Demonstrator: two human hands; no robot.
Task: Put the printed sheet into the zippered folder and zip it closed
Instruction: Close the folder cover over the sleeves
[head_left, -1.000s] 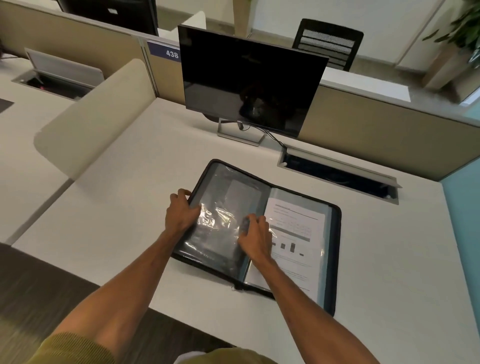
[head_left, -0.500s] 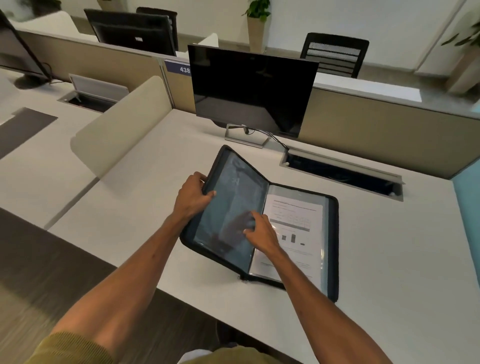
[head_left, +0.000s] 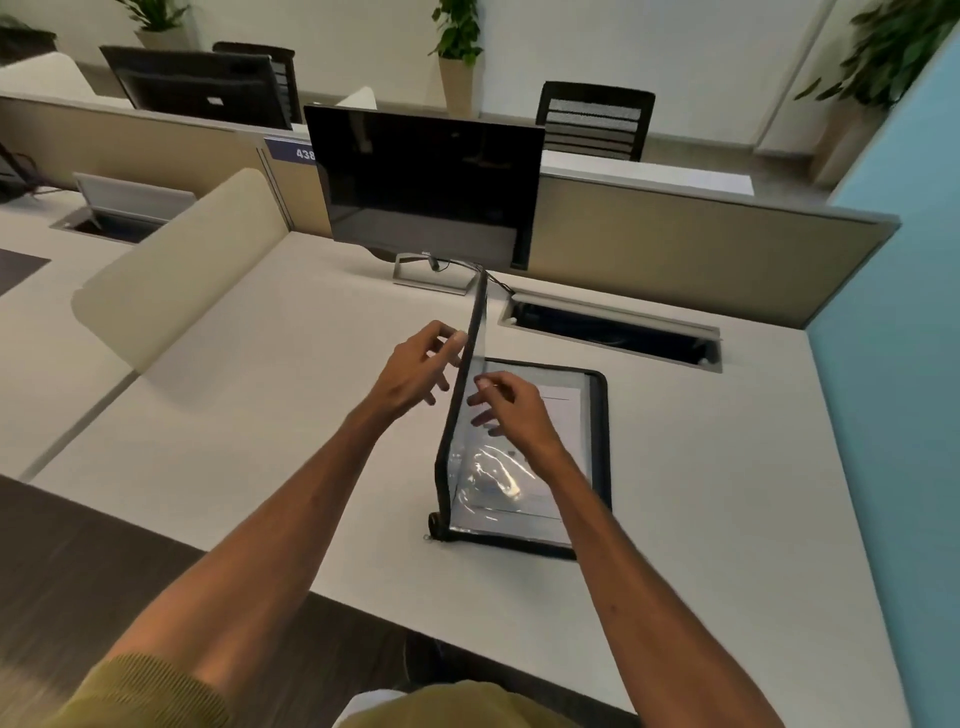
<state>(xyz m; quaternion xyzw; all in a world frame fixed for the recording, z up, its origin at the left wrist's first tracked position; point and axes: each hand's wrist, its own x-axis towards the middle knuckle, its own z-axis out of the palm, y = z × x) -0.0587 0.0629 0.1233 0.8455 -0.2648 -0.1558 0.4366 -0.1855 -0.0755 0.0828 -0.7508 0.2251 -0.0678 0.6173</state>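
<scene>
Left hand (head_left: 415, 371), fingers loosely spread, thumb and fingertips touching the outer face of the raised cover (head_left: 464, 395) of the zippered folder (head_left: 600, 441); right hand (head_left: 511, 410), also part-open w/ curled fingers, on the cover's inner side, gripping nothing firmly. Cover stands approx. upright, seen edge-on, its clear inner pocket crinkled near the spine; other half lies flat on the worktop (head_left: 701, 493), between the near edge and the cable slot (head_left: 610, 330), w/ the printed sheet (head_left: 563, 410) lying in it. Monitor (head_left: 423, 182) stands at the worktop's far edge, behind the folder.
</scene>
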